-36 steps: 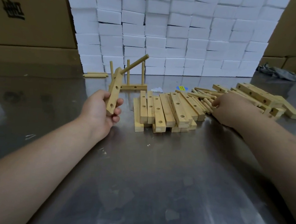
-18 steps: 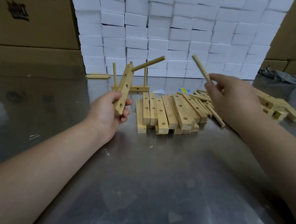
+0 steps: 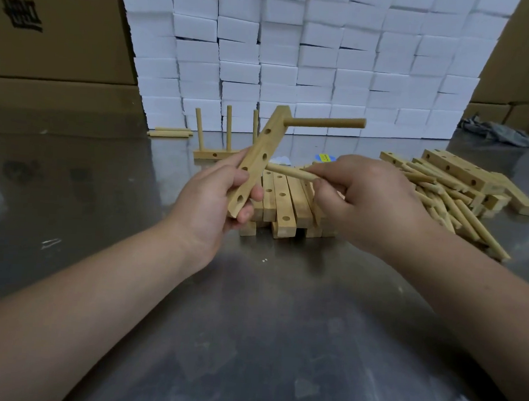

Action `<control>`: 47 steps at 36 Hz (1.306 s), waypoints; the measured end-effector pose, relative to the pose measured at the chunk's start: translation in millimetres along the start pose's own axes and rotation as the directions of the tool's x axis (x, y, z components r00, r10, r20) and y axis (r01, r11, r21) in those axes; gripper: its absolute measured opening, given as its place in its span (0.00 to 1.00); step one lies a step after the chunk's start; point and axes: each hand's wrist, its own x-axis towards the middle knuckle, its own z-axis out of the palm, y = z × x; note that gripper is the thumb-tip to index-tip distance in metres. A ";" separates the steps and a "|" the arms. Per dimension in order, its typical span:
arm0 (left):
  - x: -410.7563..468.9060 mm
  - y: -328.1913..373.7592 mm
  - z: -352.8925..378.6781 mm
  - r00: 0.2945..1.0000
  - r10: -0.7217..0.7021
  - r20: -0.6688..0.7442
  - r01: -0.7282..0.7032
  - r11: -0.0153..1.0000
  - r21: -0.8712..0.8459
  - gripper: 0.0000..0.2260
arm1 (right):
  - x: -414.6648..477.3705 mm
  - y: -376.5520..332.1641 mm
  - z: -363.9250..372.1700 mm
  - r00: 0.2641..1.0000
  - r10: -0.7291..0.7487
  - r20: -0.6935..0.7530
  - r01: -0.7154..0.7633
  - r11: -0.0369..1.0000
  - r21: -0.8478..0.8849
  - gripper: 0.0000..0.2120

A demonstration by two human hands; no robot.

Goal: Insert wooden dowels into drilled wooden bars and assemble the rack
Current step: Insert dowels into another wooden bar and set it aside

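Note:
My left hand (image 3: 214, 197) grips the lower end of a drilled wooden bar (image 3: 261, 156), held tilted up and to the right. One dowel (image 3: 325, 123) sticks out sideways from the bar's top hole. My right hand (image 3: 359, 197) pinches a second dowel (image 3: 285, 170) and holds it level, with its tip touching the bar near a middle hole. Behind both hands lies a row of drilled bars (image 3: 283, 201) on the metal table (image 3: 249, 323).
A bar with three upright dowels (image 3: 216, 152) stands behind the hands. A heap of loose dowels (image 3: 452, 205) and more drilled bars (image 3: 454, 170) lies to the right. Two dowels (image 3: 170, 132) lie far left. White boxes (image 3: 296, 56) and cardboard cartons (image 3: 56, 32) wall the back.
My right hand took a dowel from the heap, lifted it and brought it left to the bar. My left hand raised the bar and moved it toward the middle.

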 end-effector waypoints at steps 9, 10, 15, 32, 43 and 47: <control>-0.5 1.2 -0.5 1.000 0.009 0.009 -0.009 1.000 0.017 0.19 | -0.9 2.2 1.6 0.997 -0.007 -0.074 0.011 0.999 0.047 0.12; -0.7 1.3 -0.5 1.000 0.012 0.006 -0.012 1.000 0.025 0.19 | -1.1 2.1 1.6 0.997 -0.010 -0.079 0.014 0.999 0.051 0.12; -0.9 1.7 -0.9 1.000 0.016 -0.016 -0.015 0.998 0.053 0.18 | -1.2 -0.4 -0.5 0.994 0.003 -0.107 0.002 0.999 0.050 0.17; -6.4 4.3 5.8 0.997 0.045 -0.060 -0.033 0.982 0.187 0.16 | -2.9 -1.0 2.4 0.997 -0.039 -0.064 0.041 0.999 0.032 0.11; -7.4 3.8 6.2 0.996 0.059 -0.065 -0.044 0.978 0.205 0.13 | -3.1 -3.0 2.4 1.000 -0.017 0.004 0.017 1.000 0.026 0.13; -8.5 4.7 7.7 0.995 0.073 -0.061 -0.058 0.972 0.226 0.13 | -3.3 -1.4 4.2 1.000 0.022 0.018 -0.023 0.999 0.036 0.12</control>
